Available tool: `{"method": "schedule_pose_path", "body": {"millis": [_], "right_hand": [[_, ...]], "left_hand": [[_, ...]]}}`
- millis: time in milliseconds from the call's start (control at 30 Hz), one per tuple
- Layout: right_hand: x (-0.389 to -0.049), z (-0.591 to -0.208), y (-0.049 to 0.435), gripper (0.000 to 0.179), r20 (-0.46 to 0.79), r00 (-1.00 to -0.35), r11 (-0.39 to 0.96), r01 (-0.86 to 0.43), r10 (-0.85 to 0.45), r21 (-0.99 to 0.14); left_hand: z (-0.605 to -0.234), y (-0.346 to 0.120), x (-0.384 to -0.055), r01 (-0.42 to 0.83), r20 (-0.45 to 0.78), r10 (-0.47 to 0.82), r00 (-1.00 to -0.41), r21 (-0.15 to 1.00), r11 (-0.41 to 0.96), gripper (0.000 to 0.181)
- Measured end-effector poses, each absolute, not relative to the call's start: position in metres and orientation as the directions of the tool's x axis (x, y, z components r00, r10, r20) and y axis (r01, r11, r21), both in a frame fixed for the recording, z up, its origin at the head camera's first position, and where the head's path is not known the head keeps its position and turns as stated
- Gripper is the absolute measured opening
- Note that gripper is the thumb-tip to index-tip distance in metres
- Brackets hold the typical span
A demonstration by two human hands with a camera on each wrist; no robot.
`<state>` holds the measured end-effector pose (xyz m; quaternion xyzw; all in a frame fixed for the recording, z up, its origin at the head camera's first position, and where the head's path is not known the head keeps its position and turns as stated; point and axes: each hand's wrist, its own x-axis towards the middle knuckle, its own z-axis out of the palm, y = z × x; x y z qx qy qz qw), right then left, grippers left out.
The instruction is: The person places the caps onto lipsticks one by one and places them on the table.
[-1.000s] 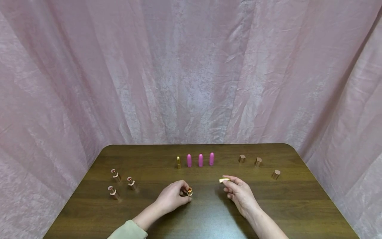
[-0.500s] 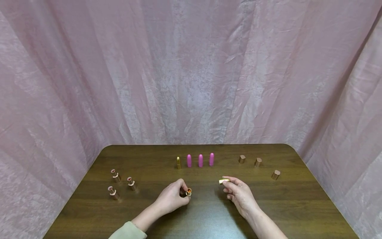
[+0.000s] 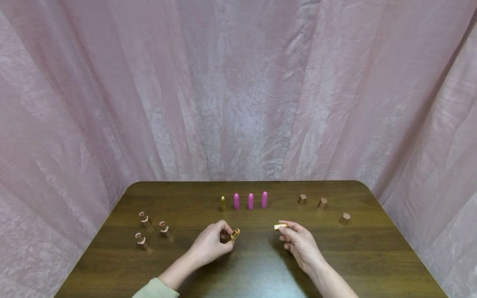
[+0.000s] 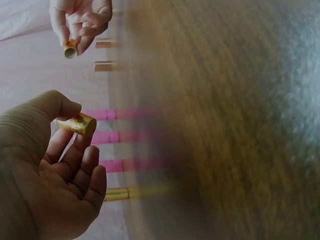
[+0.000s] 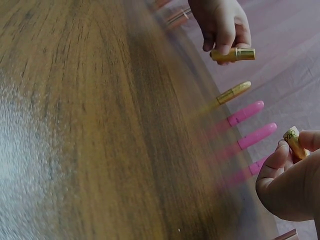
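Much bare surface (image 3: pixel 257 258) between left hand (image 3: pixel 213 244), pinching a tilted gold tube (image 3: pixel 234 234), and right hand (image 3: pixel 299 243), pinching a hollow gold cap (image 3: pixel 277 227); far edge near, behind an upright row of one gold stick (image 3: pixel 223 204) and three pink sticks (image 3: pixel 251 201). At left, three copper bases (image 3: pixel 165 230); at right, three copper caps (image 3: pixel 322 203). Gold tube partly covered; pale sleeve (image 3: pixel 156 289) cut off; pink sticks' lower parts blurred in wrist views.

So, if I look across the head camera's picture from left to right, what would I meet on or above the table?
Three copper-colored tubes, a gold bullet-shaped piece, three pink bullet-shaped pieces, the gold cap pinched by the right hand, three copper-colored caps.
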<state>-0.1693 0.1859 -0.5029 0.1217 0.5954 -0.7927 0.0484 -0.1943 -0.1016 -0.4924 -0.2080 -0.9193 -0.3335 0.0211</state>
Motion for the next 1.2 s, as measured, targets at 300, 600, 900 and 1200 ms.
{"method": "schedule_pose_path", "body": {"millis": [300, 600, 900, 1200], "right_hand": [[-0.169, -0.504, 0.186, 0.043, -0.253, -0.965, -0.299, 0.224, 0.063, -0.928], [-0.169, -0.503, 0.187, 0.036, -0.247, -0.967, -0.325, 0.213, 0.065, -0.921], [-0.169, -0.501, 0.186, 0.039, -0.244, -0.967, -0.340, 0.203, 0.080, -0.918], [-0.172, -0.498, 0.175, 0.029, -0.235, -0.967, -0.362, 0.185, 0.101, -0.914]], "left_hand": [[-0.482, -0.108, -0.194, 0.435, 0.220, 0.384, -0.897, 0.593, 0.678, 0.019], [-0.474, -0.112, -0.195, 0.466, 0.271, 0.382, -0.884, 0.596, 0.654, 0.021], [-0.463, -0.106, -0.199, 0.520, 0.323, 0.407, -0.854, 0.536, 0.666, 0.020], [-0.455, -0.088, -0.208, 0.548, 0.330, 0.438, -0.836, 0.507, 0.665, 0.019]]}}
